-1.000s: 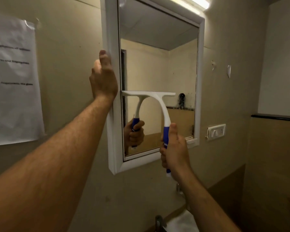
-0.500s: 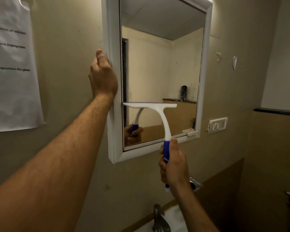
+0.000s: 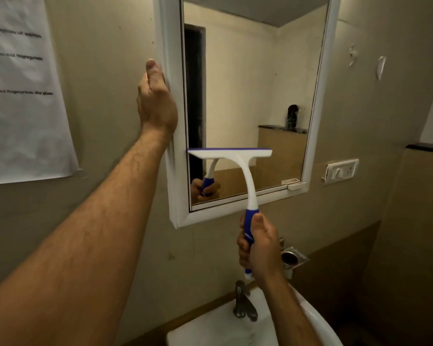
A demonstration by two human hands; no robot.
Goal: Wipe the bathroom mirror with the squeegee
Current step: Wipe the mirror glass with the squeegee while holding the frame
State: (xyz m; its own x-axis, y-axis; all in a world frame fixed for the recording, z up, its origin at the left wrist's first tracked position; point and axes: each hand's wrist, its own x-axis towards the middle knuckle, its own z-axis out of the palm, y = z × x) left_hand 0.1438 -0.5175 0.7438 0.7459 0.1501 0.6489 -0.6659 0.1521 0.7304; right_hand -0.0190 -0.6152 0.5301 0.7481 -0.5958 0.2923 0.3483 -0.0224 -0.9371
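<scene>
Since the earlier frames, the squeegee [image 3: 238, 171] has gone lower on the mirror [image 3: 255, 96]: its blade was first near the middle height of the glass, and now it lies in the lower part, a little above the bottom of the white frame [image 3: 171, 121]. Part of this shift may come from the camera, because the whole mirror sits higher in the frame than before and the white sink [image 3: 318, 328] with its tap [image 3: 243, 305] shows at the bottom.

The right hand [image 3: 259, 248], below the mirror at the lower centre of the frame, has its fingers curled round the blue handle and its thumb pointing up along it. The blade is level and seems to touch the glass on the left half of the mirror, with its left end just beside the inner edge of the frame. The left hand [image 3: 156, 101] stays where it was on the left side of the frame, at the upper centre of the picture; its fingers go round the outer edge and steady the mirror.

Judging from this, one downward stroke on the left strip is almost finished, and only a short band of glass remains under the blade. The right half of the glass probably needs its own stroke afterwards. Whether water or streaks are on the glass cannot be told. A printed paper notice [image 3: 23, 96] hangs on the wall at the upper left, and a switch plate [image 3: 341, 171] is at the right of the mirror.
</scene>
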